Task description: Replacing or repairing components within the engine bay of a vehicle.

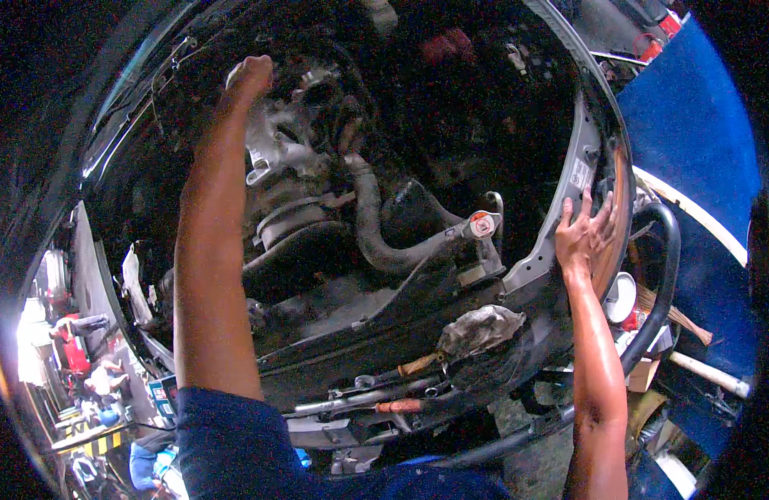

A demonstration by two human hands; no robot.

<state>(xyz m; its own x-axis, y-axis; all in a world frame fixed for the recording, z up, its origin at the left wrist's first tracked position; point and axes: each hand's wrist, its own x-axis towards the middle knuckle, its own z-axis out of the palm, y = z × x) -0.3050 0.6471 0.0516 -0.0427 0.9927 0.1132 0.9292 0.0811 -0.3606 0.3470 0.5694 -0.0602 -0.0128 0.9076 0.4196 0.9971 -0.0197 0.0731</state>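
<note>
Left hand (253,72) deep in dark engine bay (538,260), near grey cast-metal engine part (276,143); fingers hidden, grip cannot be told. Right hand (583,237) spread flat, gripping nothing, on glossy curved fender (623,179), probably bracing lean. Orange-handled tool (399,407), crumpled grey rag (482,333) up front, likely for easy reach.

Blue panel (693,108) filled much of right side of frame; pale curved strip (697,218) crossed it. At lower right, white round container (621,297), straw-like broom (689,324), tan box (643,375) and pale pole (709,373) sat cluttered together. Stained grey floor (530,427) showed lower right of centre. White light (28,337) glared at far left. Yellow-and-black striped edge (101,443) ran at lower left, below red object (74,352).
</note>
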